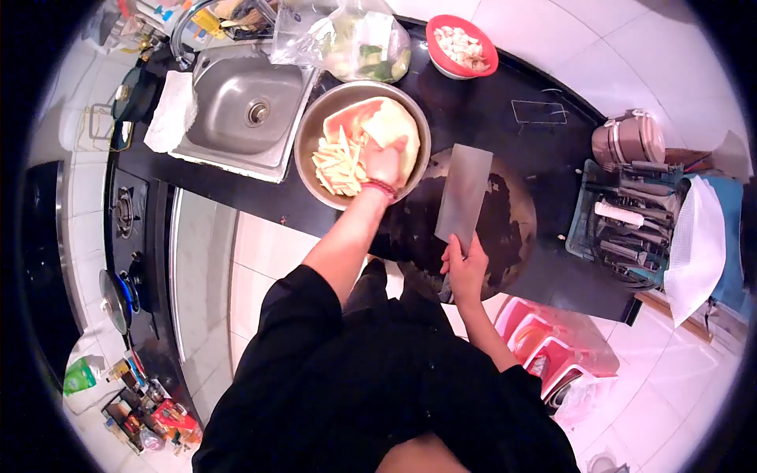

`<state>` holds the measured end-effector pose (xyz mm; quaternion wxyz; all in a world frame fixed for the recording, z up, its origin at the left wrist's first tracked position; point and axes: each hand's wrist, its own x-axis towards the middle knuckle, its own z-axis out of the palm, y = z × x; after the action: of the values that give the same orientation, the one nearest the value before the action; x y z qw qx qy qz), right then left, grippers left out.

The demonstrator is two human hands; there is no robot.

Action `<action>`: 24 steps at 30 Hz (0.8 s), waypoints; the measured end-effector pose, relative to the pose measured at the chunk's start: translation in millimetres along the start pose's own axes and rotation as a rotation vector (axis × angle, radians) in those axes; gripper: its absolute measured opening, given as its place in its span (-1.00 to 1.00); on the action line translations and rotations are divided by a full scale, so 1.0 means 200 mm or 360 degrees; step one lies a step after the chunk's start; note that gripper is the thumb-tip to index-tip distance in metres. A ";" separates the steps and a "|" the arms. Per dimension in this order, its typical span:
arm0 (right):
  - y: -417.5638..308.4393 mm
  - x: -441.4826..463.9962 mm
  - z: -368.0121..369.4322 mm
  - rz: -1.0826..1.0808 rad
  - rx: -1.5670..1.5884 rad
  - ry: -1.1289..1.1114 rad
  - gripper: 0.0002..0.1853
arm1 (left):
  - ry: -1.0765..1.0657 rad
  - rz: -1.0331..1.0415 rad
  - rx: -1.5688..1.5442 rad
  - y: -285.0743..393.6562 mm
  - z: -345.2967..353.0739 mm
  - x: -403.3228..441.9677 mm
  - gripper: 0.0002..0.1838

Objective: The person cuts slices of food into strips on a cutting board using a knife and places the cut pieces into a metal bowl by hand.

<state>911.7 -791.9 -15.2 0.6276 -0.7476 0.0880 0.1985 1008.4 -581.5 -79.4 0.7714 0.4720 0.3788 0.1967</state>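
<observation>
A round metal bowl [306, 162] holds pale cut strips [337, 167] on its left side and a large pale piece [400, 126] at its back and right. My left hand [384, 162] reaches into the bowl between them; its fingertips are hidden, so any grip cannot be made out. In my right hand [465, 264] is a cleaver [467, 189], held by its handle with the wide blade pointing away from me. The blade is over a round dark board [512, 213] with a worn, patchy surface.
Left of the bowl is a steel sink [252, 106] with a white cloth [171, 110]. Behind stand a plastic bag [367, 47] of green produce and a red bowl [461, 47]. A utensil rack [631, 213] is at the right, pink bins [552, 343] below.
</observation>
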 end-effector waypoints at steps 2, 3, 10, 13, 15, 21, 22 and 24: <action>0.00 -0.01 -0.01 0.0001 0.0010 -0.0016 -0.86 | -0.0003 0.0008 -0.0142 0.09 -0.06 0.01 -0.58; -0.01 -0.02 -0.02 -0.0001 -0.0040 -0.0039 -0.86 | -0.0059 -0.0011 -0.0231 0.10 -0.12 0.04 -0.57; 0.01 -0.01 -0.04 -0.0035 -0.0253 -0.0163 -0.85 | -0.0394 -0.0305 -0.0717 0.38 -0.41 0.08 -0.48; 0.01 0.01 -0.03 0.0025 -0.0173 -0.0237 -0.85 | -0.0444 -0.0379 -0.0983 0.33 -0.47 0.08 -0.45; -0.01 0.05 -0.01 0.0029 -0.0139 -0.0248 -0.84 | -0.0529 -0.0203 -0.1207 0.29 -0.48 0.07 -0.41; -0.11 0.20 0.06 0.0028 -0.0042 -0.0318 -0.81 | -0.0853 -0.0285 -0.1515 0.26 -0.45 0.05 -0.44; -0.12 0.22 0.08 0.0004 -0.0017 -0.0325 -0.80 | -0.0855 -0.0288 -0.1510 0.27 -0.45 0.04 -0.44; -0.14 0.26 0.12 -0.0038 0.0010 -0.0332 -0.81 | -0.0631 -0.0282 -0.1246 0.28 -0.44 0.03 -0.41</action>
<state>965.2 -757.3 -14.3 0.6381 -0.7218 0.0138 0.2675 946.9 -499.8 -55.5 0.9635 0.1388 0.1597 0.1641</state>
